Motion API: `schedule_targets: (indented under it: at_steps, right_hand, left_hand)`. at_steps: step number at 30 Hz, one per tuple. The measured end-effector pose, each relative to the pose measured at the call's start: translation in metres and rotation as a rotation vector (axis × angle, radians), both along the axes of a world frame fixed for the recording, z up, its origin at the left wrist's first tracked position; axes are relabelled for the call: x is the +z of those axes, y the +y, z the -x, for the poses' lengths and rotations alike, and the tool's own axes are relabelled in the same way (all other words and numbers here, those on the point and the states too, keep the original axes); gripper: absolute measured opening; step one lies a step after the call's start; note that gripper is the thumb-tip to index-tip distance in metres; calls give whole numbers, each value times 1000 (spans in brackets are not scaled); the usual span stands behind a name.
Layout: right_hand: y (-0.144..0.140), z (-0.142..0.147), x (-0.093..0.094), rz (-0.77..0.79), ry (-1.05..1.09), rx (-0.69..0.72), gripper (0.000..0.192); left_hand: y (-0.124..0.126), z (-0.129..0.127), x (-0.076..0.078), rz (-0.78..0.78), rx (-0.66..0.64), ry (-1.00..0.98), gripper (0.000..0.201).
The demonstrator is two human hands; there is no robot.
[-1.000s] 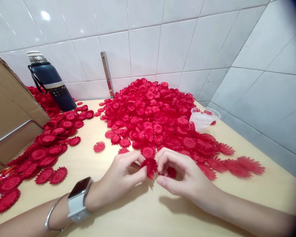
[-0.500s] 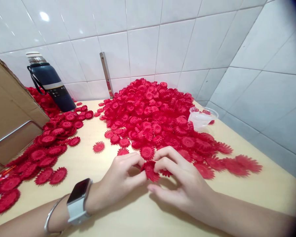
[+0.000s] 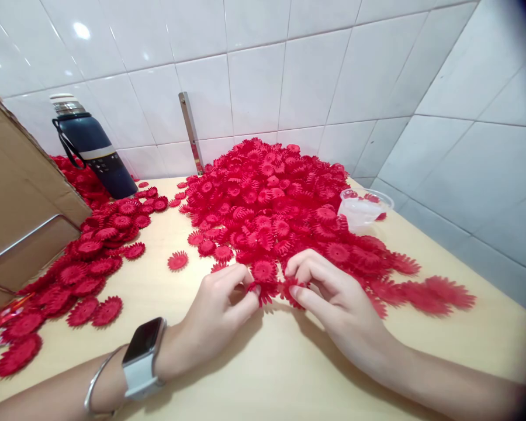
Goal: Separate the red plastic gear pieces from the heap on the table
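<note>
My left hand [image 3: 225, 298], with a watch [image 3: 144, 356] and a bangle at its wrist, pinches a red fringed flower disc [image 3: 268, 290] between thumb and fingers. Just to its right, my right hand [image 3: 328, 292] grips another red flower disc [image 3: 293, 291] between thumb and forefinger. A small gap separates the two held discs. Right behind them rises a large heap of the same red discs [image 3: 263, 199], whose front edge is close to my fingertips. One single disc [image 3: 177, 261] lies apart on the table, left of the heap.
A second spread of red discs [image 3: 87, 275] runs along the left, beside a cardboard box [image 3: 21, 193]. A dark blue bottle [image 3: 99, 149] stands behind it. A clear plastic tub [image 3: 362, 210] sits right of the heap. A metal strip [image 3: 190, 134] leans on the tiled wall [image 3: 258, 82].
My hands were together around one red piece; now they are slightly apart, each with a disc. My right thumb has closed up against its fingers.
</note>
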State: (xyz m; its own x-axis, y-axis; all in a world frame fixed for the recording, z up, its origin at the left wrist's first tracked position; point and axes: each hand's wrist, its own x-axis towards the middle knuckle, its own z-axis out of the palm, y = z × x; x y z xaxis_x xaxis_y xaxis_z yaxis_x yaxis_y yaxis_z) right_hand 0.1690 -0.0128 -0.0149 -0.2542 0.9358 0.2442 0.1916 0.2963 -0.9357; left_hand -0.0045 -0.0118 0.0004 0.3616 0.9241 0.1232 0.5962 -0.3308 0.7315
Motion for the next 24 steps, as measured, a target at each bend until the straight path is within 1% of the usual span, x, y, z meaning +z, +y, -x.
schedule_targets:
  at_steps: [4, 7, 9, 12, 13, 15, 17, 20, 24]
  right_hand:
    - [-1, 0, 0, -2, 20, -11, 22]
    - [-2, -1, 1, 16, 33, -23, 21]
    - [0, -3, 1, 27, 70, -63, 21]
    - [3, -5, 2, 80, 124, -172, 22]
    - [4, -5, 2, 105, 135, -190, 23]
    - [5, -4, 3, 139, 148, -184, 20]
    - [6, -2, 3, 133, 161, -181, 17]
    - [3, 1, 0, 66, 146, -203, 17]
    - [-3, -1, -4, -68, 57, -98, 11]
  left_hand:
    - [-3, -2, 3, -35, -19, 11, 14]
    - [-4, 0, 3, -49, -35, 29, 13]
    - [-2, 2, 0, -61, 11, 36, 14]
    - [2, 7, -4, -81, 153, 4, 21]
    - [4, 8, -5, -65, 160, -19, 21]
    - [5, 8, -6, -4, 98, -66, 18]
    - [5, 7, -5, 31, 32, -90, 15]
    - [3, 5, -3, 1, 16, -68, 15]
    - [2, 5, -1, -36, 4, -12, 18]
